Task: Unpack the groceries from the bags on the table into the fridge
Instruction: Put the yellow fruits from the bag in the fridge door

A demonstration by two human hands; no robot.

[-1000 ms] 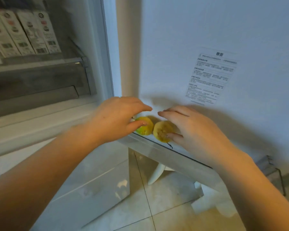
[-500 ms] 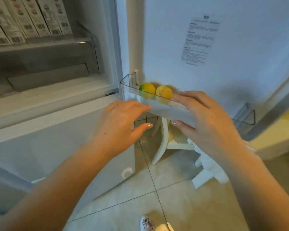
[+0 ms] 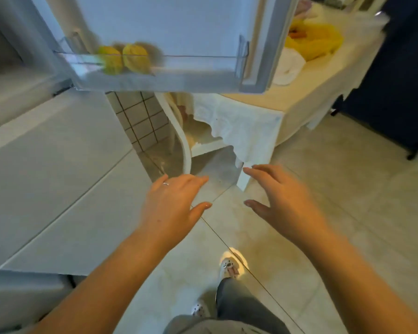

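**Fruits in the door shelf, both hands free**

Two yellow-green fruits (image 3: 124,59) side by side, touching, at the left end of the clear door shelf (image 3: 203,61) on the open fridge door (image 3: 169,22); rest of that shelf bare. Blurred, so kind of fruit not to be told.

Left hand (image 3: 171,203) and right hand (image 3: 280,201) well below the shelf, over the tiled floor (image 3: 336,189), palms down, fingers spread and relaxed, holding nothing. Narrow gap between the two. A ring on the left hand.

To the right, past the door's edge, the table (image 3: 307,92) under a pale cloth, with a yellow bag (image 3: 316,42) and a white bag (image 3: 290,66) on it. A white chair (image 3: 179,131) tucked under the table, behind the door. White fridge front (image 3: 58,165) at left. Below, a leg in grey trousers and a light shoe (image 3: 229,266) on the floor.
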